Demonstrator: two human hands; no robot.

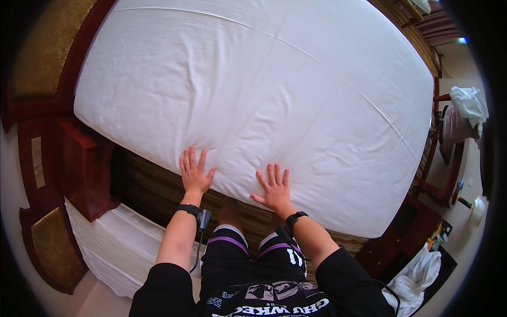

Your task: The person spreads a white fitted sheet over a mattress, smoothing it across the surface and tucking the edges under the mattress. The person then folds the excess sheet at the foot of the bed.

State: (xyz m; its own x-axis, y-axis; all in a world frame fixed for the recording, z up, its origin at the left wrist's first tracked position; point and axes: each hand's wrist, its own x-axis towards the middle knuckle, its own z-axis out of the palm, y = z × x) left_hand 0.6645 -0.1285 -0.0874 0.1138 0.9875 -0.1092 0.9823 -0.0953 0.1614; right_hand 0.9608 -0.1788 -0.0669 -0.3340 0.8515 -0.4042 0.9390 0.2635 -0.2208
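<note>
A white fitted sheet (pixel 253 99) covers a large mattress in front of me, with creases fanning out from its near side and long fold lines across its far part. My left hand (pixel 195 173) lies palm down near the mattress's near edge, fingers spread on the sheet. To its right, my right hand (pixel 274 187) also rests flat on the sheet, fingers apart. Neither hand grips the cloth. Each wrist wears a black strap; a small device with a cable hangs at the left one.
A red-brown wooden nightstand (pixel 85 170) stands at the left beside the padded headboard (pixel 47 51). Behind it hangs a white curtain or cloth (pixel 115 237). At the right are a chair with white cloth (pixel 469 105), a dark wooden cabinet (pixel 404 233) and crumpled white linen (pixel 416 273).
</note>
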